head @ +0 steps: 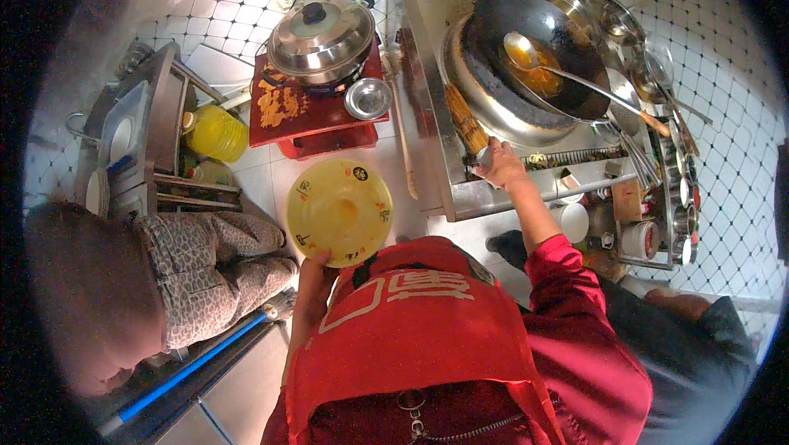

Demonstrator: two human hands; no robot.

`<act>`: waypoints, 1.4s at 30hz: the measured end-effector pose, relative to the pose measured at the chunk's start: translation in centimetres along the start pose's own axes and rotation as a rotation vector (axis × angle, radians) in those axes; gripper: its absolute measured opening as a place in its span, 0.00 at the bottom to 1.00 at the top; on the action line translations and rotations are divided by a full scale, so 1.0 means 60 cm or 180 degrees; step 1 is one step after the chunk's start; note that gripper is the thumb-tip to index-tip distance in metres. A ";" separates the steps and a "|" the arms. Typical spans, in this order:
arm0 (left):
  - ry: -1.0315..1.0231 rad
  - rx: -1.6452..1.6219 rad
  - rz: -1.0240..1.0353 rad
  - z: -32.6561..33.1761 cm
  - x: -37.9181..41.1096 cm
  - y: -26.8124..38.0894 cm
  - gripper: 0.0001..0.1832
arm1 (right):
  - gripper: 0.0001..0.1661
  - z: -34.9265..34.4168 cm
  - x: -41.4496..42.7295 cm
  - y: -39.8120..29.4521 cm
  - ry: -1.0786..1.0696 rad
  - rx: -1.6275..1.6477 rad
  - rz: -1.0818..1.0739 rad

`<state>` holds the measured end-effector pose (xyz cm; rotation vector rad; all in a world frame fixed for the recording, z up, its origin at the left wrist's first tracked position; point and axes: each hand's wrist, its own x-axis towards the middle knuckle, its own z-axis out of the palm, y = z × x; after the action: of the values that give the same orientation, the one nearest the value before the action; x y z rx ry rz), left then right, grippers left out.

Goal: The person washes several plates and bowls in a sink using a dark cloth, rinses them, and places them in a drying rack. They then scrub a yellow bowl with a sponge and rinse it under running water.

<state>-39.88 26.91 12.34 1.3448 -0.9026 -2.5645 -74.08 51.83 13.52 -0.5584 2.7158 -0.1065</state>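
Note:
My left hand [318, 260] grips the near rim of a yellow bowl [339, 214] with dark characters and orange marks around its inside. A little brownish residue shows at its centre. My right hand [504, 164] is at the stove's front edge, closed around the lower end of a bamboo wok brush [466, 121]; a pale grey part shows at the fingers. The brush leans by the metal wok ring [524, 121]. Tilted on that ring is a black wok [493, 32], holding orange-brown liquid [545, 78] and a long-handled metal ladle [576, 81].
A lidded steel pot [320, 44] and a small metal bowl [368, 98] stand on a red stool [271, 121]. Left are an oil jug [217, 134] and a person in patterned clothing [191, 278]. Right are a condiment rack [647, 263] and another person in dark clothes [666, 346].

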 end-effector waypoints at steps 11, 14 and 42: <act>-0.0425 -0.0012 0.0034 -0.007 0.007 -0.011 0.31 | 0.41 0.062 0.030 0.073 -0.0758 0.2455 -0.0188; -0.0352 0.0052 -0.0064 0.002 0.002 -0.009 0.31 | 0.42 -0.007 -0.003 0.030 -0.1015 0.1946 0.0002; 0.0306 0.0237 -0.0087 0.028 -0.036 -0.009 0.24 | 0.07 0.073 0.160 0.035 0.0212 0.3189 -0.0367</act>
<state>-39.81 28.84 14.31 1.4963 -0.9782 -2.4844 -81.48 49.99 5.90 -0.3801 2.2625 -1.4125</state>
